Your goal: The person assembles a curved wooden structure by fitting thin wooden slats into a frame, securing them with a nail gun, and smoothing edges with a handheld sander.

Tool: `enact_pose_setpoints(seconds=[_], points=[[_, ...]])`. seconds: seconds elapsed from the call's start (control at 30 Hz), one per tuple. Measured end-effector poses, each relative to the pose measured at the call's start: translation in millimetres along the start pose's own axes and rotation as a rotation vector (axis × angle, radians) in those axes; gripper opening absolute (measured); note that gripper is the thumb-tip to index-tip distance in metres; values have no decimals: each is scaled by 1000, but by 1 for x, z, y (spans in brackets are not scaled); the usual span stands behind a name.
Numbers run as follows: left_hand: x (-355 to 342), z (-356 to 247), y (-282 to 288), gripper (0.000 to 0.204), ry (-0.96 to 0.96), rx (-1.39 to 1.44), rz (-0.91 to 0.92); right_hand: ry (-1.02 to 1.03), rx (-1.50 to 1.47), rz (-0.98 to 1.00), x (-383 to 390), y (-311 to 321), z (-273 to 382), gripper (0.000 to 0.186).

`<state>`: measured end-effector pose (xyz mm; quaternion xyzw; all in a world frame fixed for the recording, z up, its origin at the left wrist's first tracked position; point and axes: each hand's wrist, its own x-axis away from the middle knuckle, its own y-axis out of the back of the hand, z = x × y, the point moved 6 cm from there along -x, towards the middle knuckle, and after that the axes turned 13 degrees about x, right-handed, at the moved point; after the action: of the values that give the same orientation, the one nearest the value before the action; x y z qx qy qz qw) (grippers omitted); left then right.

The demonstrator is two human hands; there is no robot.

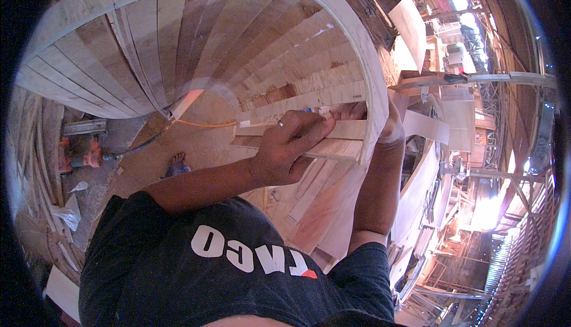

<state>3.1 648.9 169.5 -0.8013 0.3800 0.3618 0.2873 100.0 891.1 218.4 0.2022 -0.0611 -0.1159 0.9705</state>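
A large arched form of curved plywood [357,41] lined with wooden slats [267,47] stands before me. My left hand [291,148], with a ring on one finger, is curled over a loose slat [348,131] and presses it against the lowest slats near the arch's rim. Reaching round the rim from outside, my right hand [389,128] has its fingertips [351,111] on the slat's upper edge inside the arch. Next to those fingertips is a small blue and white stick [313,110]; which hand holds it is unclear.
An orange cable [202,123] runs across the dusty floor to an orange power tool [83,156] at the left. My bare foot [177,164] stands below the arch. Plywood strips [315,202] lean under my arms. Boards and metal framing [476,125] crowd the right.
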Motion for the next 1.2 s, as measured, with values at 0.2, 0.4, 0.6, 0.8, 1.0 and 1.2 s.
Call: enact_pose_setpoints(seconds=[0.2,0.4,0.6,0.8,1.0,1.2], points=[[-4,2,2,72,-13,-8,1,-44,-206,18,0,-31,43,89],[-5,2,2,72,25,57,11,-10,-198,10,18,-47,107,93],[-10,-4,12,74,191,209,75,-291,369,-395,21,-53,173,89],[-11,1,14,82,204,283,105,-499,902,-345,-2,-77,194,84],[-12,8,6,84,299,378,113,-477,1017,-364,-4,-80,191,86],[-32,-9,1,84,241,340,76,-573,591,-388,4,-83,195,82]])
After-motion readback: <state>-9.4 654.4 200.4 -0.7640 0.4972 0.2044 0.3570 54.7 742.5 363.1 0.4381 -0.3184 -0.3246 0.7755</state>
